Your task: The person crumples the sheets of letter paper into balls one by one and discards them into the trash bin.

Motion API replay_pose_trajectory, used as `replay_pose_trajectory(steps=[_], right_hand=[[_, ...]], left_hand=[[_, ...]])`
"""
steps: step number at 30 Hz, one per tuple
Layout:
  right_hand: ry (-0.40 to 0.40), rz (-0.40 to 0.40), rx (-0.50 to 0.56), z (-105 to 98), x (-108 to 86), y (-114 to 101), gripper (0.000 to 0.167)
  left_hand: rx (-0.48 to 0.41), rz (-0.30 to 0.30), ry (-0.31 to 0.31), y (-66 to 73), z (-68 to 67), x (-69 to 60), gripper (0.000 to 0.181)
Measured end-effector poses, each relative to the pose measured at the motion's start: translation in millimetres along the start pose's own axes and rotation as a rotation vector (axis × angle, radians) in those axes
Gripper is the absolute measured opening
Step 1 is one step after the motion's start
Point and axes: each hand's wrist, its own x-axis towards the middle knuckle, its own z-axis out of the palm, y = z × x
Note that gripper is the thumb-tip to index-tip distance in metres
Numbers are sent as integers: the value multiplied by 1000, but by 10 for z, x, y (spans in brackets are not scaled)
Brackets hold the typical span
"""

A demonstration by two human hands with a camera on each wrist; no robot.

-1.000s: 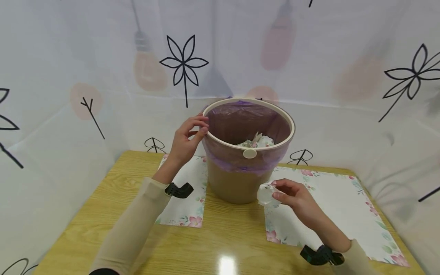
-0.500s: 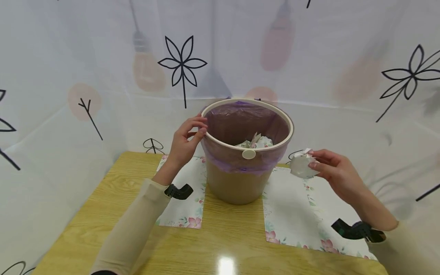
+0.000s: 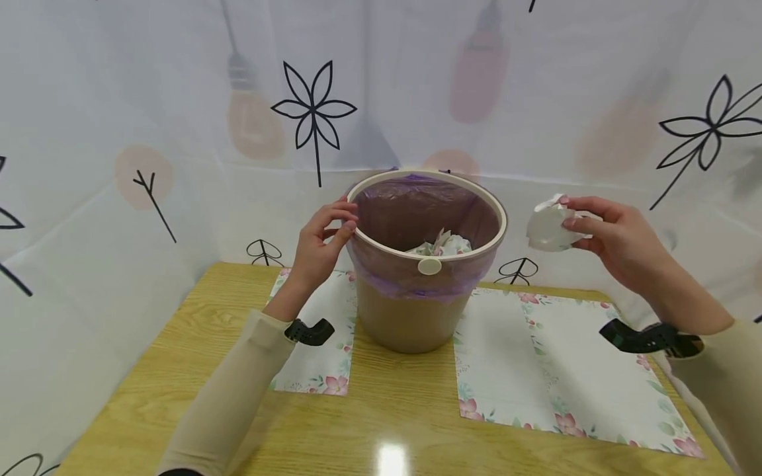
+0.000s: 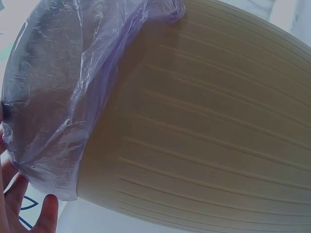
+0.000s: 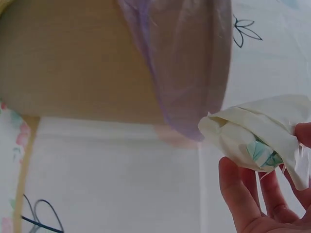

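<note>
A beige trash can [image 3: 411, 317] stands upright on the table, its rim lined with a thin purple trash bag [image 3: 399, 277]. Inside it lies crumpled floral paper [image 3: 449, 244]. My left hand [image 3: 318, 248] rests its fingertips and thumb against the left side of the rim; the left wrist view shows these fingers [image 4: 47, 211] spread beside the bag. Up in the air to the right of the can, my right hand [image 3: 625, 241] pinches a crumpled paper ball [image 3: 549, 226]. This ball [image 5: 262, 131] is white with a teal patch in the right wrist view, apart from the can.
A flower-bordered white paper sheet [image 3: 315, 344] lies left of the can, partly behind the left arm. More bordered white paper [image 3: 506, 370] covers the right part of the wooden table [image 3: 393, 403]. A printed curtain [image 3: 393, 79] hangs close behind.
My right hand has risen with the paper ball, moving right and up from low beside the can to about rim height. The left hand has stayed at the rim.
</note>
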Motion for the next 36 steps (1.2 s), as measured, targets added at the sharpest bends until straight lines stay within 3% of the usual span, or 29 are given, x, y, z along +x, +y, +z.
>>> replay_pose_trajectory(steps=[6, 12, 21, 32, 36], right_hand=[[-5, 9, -124, -1, 230, -232, 30], [-68, 25, -268, 108, 475, -435, 29], [-292, 79, -473, 423, 836, -668, 38], [-546, 209, -598, 762, 1215, -745, 41], [-644, 244, -597, 862, 1321, -731, 43]], left_hand=[[3, 4, 6, 8, 0, -3, 14], [-2, 13, 11, 1, 5, -6, 14], [-13, -1, 9, 3, 8, -15, 15], [-10, 19, 15, -34, 15, -14, 14], [-10, 22, 20, -35, 16, -11, 14]])
